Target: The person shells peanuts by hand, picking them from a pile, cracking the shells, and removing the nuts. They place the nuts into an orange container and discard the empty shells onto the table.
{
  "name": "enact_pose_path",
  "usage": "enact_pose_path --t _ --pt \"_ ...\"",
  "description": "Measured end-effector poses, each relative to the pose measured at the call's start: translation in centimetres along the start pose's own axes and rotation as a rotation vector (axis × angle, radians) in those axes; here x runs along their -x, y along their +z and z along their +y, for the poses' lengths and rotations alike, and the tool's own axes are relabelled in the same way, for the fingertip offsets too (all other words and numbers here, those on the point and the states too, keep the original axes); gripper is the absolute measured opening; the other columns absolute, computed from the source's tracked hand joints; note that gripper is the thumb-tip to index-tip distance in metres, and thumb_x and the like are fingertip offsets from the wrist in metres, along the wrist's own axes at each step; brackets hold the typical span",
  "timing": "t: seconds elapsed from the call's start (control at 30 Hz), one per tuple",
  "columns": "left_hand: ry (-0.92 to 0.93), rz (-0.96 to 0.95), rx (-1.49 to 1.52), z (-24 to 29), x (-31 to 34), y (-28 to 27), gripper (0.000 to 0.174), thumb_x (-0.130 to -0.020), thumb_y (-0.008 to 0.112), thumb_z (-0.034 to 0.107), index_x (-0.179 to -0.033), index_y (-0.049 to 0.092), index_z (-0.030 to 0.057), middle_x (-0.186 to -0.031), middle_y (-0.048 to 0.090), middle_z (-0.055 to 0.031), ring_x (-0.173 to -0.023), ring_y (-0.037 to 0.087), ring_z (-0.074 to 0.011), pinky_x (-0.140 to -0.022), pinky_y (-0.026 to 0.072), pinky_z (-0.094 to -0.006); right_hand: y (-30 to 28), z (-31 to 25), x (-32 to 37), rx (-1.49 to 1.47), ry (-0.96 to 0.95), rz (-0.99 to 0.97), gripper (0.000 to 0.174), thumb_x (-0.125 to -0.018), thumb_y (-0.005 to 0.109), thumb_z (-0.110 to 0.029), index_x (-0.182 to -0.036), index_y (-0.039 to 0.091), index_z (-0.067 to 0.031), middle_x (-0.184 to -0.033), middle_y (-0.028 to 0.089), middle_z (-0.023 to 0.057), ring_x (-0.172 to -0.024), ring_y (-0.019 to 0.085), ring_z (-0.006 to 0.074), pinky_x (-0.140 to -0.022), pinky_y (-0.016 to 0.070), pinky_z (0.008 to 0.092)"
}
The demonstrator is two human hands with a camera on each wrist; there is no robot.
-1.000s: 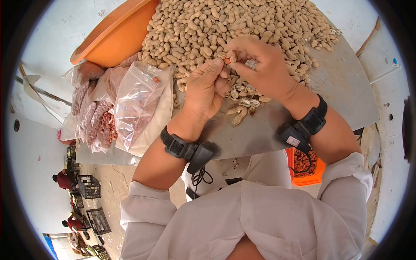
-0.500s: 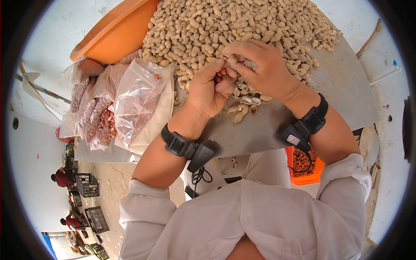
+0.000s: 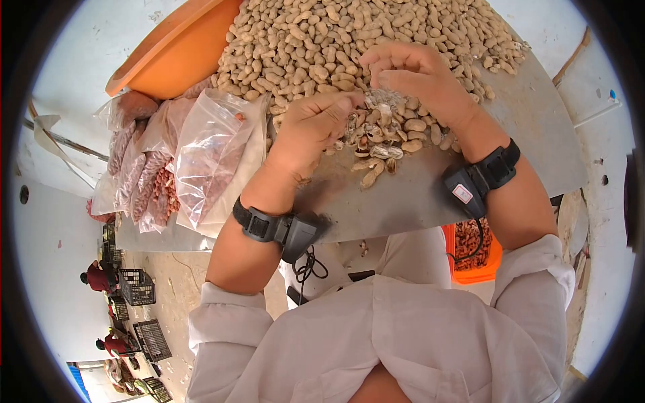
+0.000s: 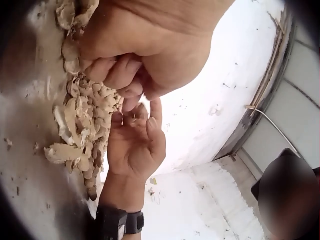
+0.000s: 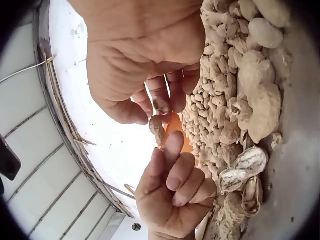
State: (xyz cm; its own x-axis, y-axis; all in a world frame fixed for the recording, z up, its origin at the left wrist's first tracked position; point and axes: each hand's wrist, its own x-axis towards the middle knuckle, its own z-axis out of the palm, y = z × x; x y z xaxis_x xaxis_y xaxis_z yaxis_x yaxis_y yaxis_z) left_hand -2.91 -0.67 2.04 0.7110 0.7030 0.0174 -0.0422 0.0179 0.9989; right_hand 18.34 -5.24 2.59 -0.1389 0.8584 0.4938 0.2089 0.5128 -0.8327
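My left hand (image 3: 312, 127) is over the near edge of the peanut heap, its thumb and forefinger pinching a peanut (image 5: 156, 129) by its lower end. The other left fingers curl in towards the palm; what lies inside them is hidden. My right hand (image 3: 423, 77) hovers just beyond, fingers loosely bent and thumb apart. Against its fingers a small piece of shell (image 5: 161, 105) shows in the right wrist view. Split peanut shells (image 3: 386, 151) lie below the two hands, next to the big heap of unshelled peanuts (image 3: 322, 47).
An orange basin (image 3: 171, 57) leans at the back left of the metal table (image 3: 531, 141). Clear bags of red kernels (image 3: 211, 154) lie on the left. Below the table edge stands an orange container (image 3: 494, 258) of kernels. Other people and black crates (image 3: 138, 287) are far left.
Both hands have drawn apart, the right one moving up and away, the left slightly left. The red kernels visible in the left palm half a second ago are now hidden.
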Motion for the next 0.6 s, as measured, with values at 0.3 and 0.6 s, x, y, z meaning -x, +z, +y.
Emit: enact_pose_path --t 0.3,0.6 --pt "0.359 0.277 -0.842 -1.8 -2.2 -1.8 0.023 -0.086 0.058 0.015 -0.106 0.063 0.0038 -0.08 0.063 -0.0054 -0.062 0.057 -0.0112 -0.056 0.0439 -0.0218 0.7 0.8 -0.1 0.096 0.068 0.084 0.024 -0.078 0.062 -0.014 -0.097 0.063 0.0002 -0.076 0.059 0.0006 -0.071 0.054 0.0056 -0.065 0.0442 0.0207" --pt "0.368 0.31 -1.267 -1.6 -3.0 -0.7 0.034 -0.077 0.064 0.016 -0.111 0.061 0.0152 -0.077 0.064 -0.0128 -0.067 0.061 -0.0253 -0.061 0.0484 -0.0333 0.9 0.7 0.0 0.18 0.06 0.03 0.021 -0.082 0.062 -0.013 -0.1 0.062 -0.0031 -0.079 0.056 -0.0032 -0.07 0.048 0.0033 -0.062 0.0413 0.0197"
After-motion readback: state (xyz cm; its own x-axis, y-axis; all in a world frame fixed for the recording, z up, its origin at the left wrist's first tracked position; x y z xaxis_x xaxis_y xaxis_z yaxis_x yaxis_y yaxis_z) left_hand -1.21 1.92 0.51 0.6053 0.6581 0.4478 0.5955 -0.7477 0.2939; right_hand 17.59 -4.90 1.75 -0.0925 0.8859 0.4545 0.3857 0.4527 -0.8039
